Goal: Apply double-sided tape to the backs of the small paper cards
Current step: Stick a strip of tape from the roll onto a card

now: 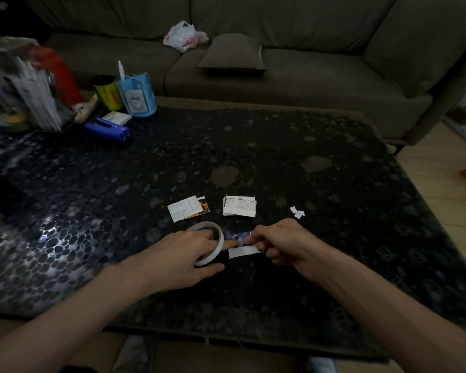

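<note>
Your left hand (189,254) has its grip clamped on a white tape roll (220,242); your right hand (277,243) pinches a small card (242,251), white strip along its near edge, on the dark counter (253,162).

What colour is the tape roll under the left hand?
White: the thin ring-shaped roll of double-sided tape is plain white, best seen in the head view.

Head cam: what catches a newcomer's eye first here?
On the dark table, front centre, the left hand grips a white tape roll while the right hand pinches a small card beside it. Just behind lie two card piles; a blue stapler sits among clutter at the far left.
</note>
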Demonstrator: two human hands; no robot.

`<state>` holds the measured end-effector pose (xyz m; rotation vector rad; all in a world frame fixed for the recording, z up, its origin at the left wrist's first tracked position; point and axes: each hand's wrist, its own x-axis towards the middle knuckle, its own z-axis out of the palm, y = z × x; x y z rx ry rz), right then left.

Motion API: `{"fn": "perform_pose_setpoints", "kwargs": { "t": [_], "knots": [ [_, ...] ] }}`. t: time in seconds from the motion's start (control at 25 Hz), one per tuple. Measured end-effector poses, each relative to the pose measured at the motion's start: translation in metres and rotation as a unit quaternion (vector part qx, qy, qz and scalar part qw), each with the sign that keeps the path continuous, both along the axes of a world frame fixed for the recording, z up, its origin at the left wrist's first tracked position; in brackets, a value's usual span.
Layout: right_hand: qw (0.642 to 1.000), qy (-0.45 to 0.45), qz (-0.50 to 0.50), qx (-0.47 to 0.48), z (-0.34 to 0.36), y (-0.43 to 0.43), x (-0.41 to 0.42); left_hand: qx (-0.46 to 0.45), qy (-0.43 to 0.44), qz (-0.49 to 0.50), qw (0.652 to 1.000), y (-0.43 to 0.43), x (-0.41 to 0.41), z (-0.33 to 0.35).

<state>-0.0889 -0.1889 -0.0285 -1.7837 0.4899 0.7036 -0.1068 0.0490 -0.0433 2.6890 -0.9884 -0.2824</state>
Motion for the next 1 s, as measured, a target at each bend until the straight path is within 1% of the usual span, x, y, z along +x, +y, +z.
{"fn": "perform_pose_setpoints", "kwargs": {
  "t": [0.2, 0.44, 0.76, 0.84, 0.92, 1.0],
  "knots": [
    [1.0, 0.018, 0.001, -0.012, 0.0026, 0.0002, 0.0011, 0.012, -0.024, 0.006, 1.0, -0.0015, -0.0026, -0.003],
    [1.0, 0.017, -0.002, -0.021, 0.0042, 0.0015, 0.0001, 0.033, -0.059, 0.007, 0.998, -0.0046, -0.0044, -0.0054],
    [0.999, 0.03, -0.007, -0.028, 0.0078, -0.0001, 0.0036, 0.032, -0.145, -0.023, 0.989, -0.0081, -0.0049, 0.0003],
    [0.999, 0.017, -0.012, -0.051, 0.0085, -0.0002, 0.0052, 0.021, -0.152, -0.021, 0.988, -0.0084, -0.0053, 0.0003],
    [0.996, -0.021, -0.013, -0.085, 0.0066, -0.0032, 0.0063, 0.018, -0.146, -0.014, 0.989, -0.0079, -0.005, -0.0009],
    [0.992, -0.067, 0.023, -0.108, 0.0032, -0.0053, 0.0055, 0.019, -0.143, -0.012, 0.989, -0.0074, -0.0047, -0.0025]
  ]
}}
